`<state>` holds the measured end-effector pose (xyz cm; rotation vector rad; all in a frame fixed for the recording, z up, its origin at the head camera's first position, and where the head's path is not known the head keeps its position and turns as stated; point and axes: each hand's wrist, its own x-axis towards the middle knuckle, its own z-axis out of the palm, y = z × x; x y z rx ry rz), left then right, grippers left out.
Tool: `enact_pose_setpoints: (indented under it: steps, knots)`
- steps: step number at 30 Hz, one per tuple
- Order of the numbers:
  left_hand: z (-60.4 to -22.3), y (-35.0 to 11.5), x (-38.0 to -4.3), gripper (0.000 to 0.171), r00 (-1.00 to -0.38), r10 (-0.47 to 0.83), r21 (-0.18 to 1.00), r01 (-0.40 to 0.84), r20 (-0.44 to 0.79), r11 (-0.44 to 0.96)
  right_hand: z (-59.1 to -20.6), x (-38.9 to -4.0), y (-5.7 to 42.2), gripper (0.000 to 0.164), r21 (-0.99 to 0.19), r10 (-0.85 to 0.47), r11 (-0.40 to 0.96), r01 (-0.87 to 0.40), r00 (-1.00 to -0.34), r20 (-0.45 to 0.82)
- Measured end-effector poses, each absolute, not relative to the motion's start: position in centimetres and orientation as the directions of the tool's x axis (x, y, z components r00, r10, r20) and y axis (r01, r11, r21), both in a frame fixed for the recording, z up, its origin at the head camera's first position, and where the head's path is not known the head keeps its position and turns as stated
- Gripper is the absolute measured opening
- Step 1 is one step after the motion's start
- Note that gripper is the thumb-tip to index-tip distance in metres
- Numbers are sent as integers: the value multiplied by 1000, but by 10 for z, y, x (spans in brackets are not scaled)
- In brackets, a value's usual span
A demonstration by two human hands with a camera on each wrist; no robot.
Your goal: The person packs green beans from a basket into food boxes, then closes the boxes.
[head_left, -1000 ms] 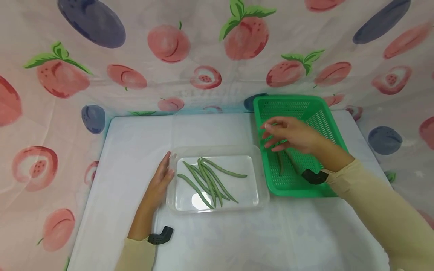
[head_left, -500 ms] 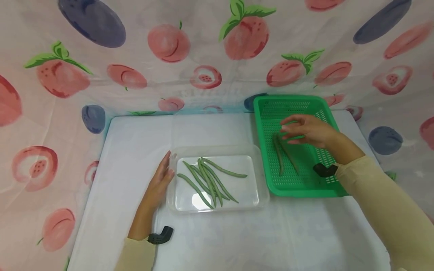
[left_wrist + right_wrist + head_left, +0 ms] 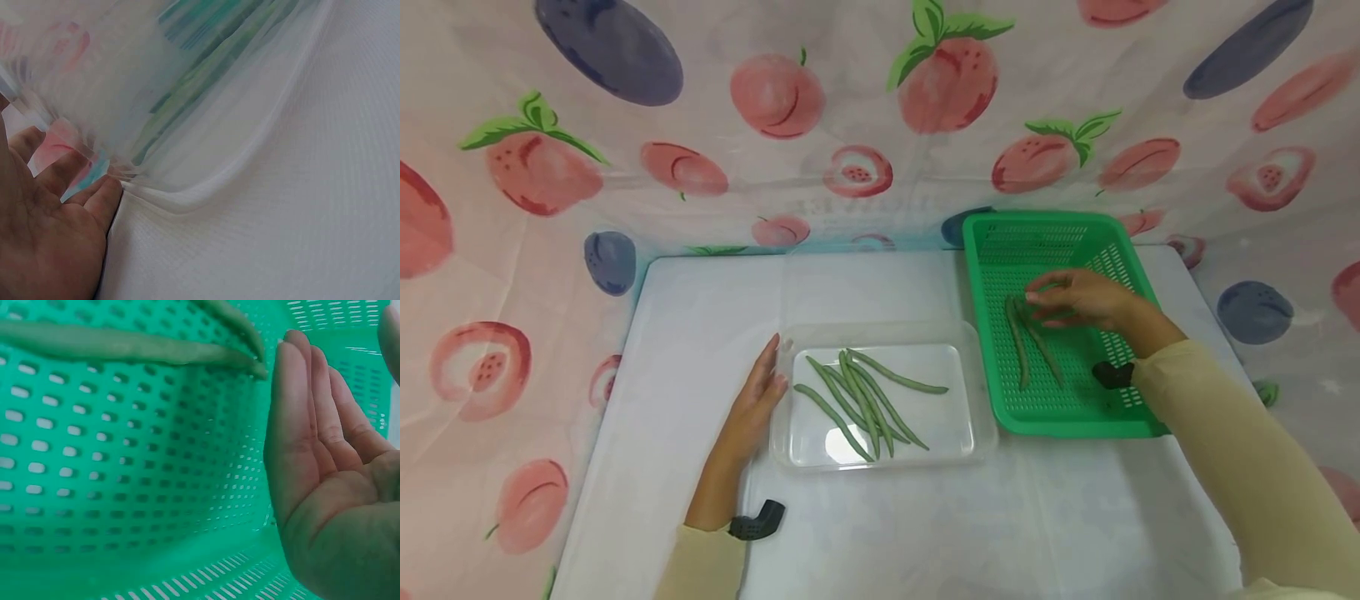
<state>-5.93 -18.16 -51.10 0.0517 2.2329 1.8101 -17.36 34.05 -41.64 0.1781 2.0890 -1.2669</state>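
My left hand point(image 3: 752, 408) rests its fingers against the left wall of a clear plastic container point(image 3: 977, 367). Several green beans point(image 3: 865, 400) lie loosely heaped inside that container. Over a green plastic basket point(image 3: 1075, 417) my right hand point(image 3: 1082, 300) reaches in, fingers extended and holding nothing. Two green beans point(image 3: 1021, 346) lie on the basket floor beside its fingertips. In the right wrist view, a green bean point(image 3: 131, 347) ends close to the straight fingers point(image 3: 292, 412). The left wrist view has the left fingers point(image 3: 103, 203) touching the container's lower edge.
Container and basket stand side by side on a white-covered table point(image 3: 715, 300). A fruit-print curtain point(image 3: 700, 108) hangs behind and along both sides. A dark camera point(image 3: 758, 522) sits at the left wrist, another dark camera point(image 3: 1112, 375) at the right.
My right hand has shifted right and slightly down within the basket, uncovering more of the two green beans. The left hand has stayed at the container.
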Motion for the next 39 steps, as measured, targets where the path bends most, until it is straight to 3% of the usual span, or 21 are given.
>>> enact_pose_setpoints:
  steps: [17,30,39]
  knots:
    - [-513,-183,-59,61,-964,195,965,-133,-179,227,-449,-180,338,72,-648,-163,600,469,-722,-673]
    - [-515,-183,-60,62,-964,197,967,-134,-178,218,-461,-180,336,67,-608,-94,648,458,-745,-661]
    - [-515,-183,-61,63,-965,196,964,-127,-174,233,-463,-179,333,52,-615,-57,648,449,-776,-628]
